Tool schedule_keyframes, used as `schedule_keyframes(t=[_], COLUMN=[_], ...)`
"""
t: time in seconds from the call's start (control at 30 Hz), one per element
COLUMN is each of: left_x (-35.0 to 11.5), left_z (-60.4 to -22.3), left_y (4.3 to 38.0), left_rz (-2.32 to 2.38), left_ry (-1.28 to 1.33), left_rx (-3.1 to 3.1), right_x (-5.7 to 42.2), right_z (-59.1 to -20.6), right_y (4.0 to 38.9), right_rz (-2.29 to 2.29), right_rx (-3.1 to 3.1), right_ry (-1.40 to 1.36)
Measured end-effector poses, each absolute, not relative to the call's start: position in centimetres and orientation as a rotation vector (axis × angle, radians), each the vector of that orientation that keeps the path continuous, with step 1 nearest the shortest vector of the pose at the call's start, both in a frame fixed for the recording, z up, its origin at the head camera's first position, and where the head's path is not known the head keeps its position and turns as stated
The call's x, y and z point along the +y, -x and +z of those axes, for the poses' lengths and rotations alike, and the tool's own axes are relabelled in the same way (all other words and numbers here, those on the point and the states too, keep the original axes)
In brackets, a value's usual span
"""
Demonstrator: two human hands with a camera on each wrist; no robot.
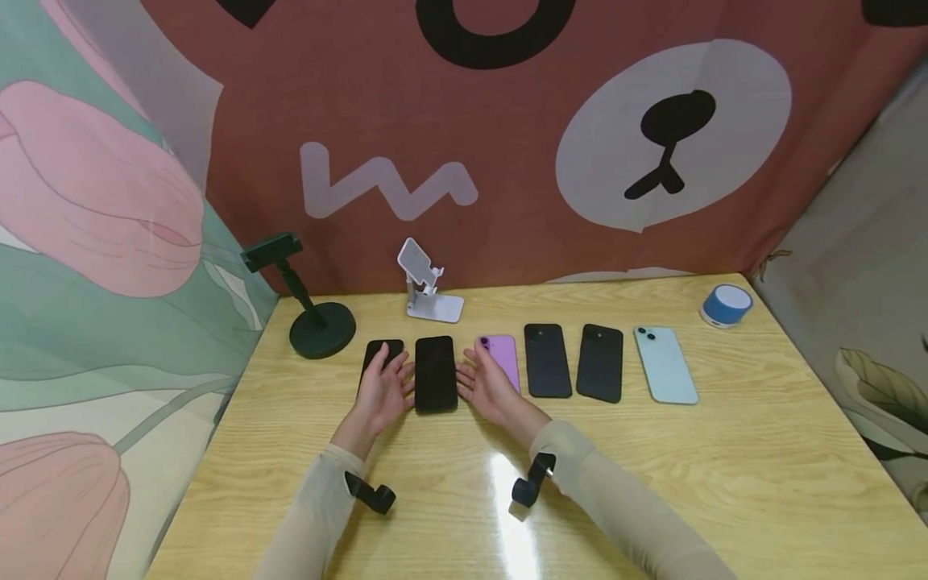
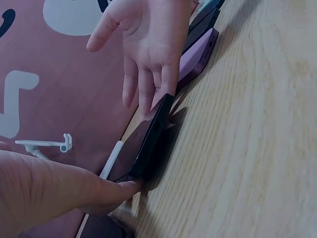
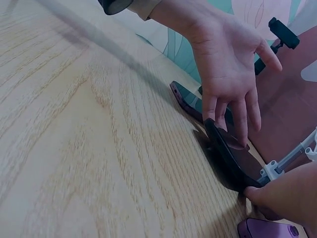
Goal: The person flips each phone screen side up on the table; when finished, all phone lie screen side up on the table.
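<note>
Face up between my two hands is a phone [image 1: 436,374] with a dark screen. In the left wrist view, a shadow shows under the edge of this phone [image 2: 148,141]; whether it is fully off the table I cannot tell. My left hand [image 1: 383,387], palm turned inward, touches its left edge with extended fingers. At the right edge are the fingers of my right hand [image 1: 493,387], also fairly straight. Another dark phone [image 1: 374,358] lies partly hidden behind my left hand. A purple phone [image 1: 507,358] lies partly covered by my right hand.
Rightward in the row lie two black phones [image 1: 548,360] [image 1: 600,362] and a light blue phone [image 1: 665,364]. Behind stand a dark green phone stand [image 1: 322,330] and a white phone stand [image 1: 437,308]. A blue and white cylinder [image 1: 727,306] sits back right on the wooden table [image 1: 725,483].
</note>
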State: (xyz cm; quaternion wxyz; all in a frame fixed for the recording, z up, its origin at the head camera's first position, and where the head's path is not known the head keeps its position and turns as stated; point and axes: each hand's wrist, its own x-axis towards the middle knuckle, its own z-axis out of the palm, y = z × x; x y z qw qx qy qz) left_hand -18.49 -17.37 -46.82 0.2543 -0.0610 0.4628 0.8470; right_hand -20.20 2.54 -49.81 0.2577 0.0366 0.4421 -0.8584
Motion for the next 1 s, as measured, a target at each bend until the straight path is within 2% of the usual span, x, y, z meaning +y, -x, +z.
schedule_keyframes(t=[1.0], left_x=[-16.96], left_z=[-46.34], left_y=[18.55], left_rz=[2.266], left_ry=[0.237], left_rx=[1.362], right_x=[2.39], right_z=[-49.57], right_y=[19.9], right_rz=[-2.334], right_rx=[1.173], right_ry=[-0.133])
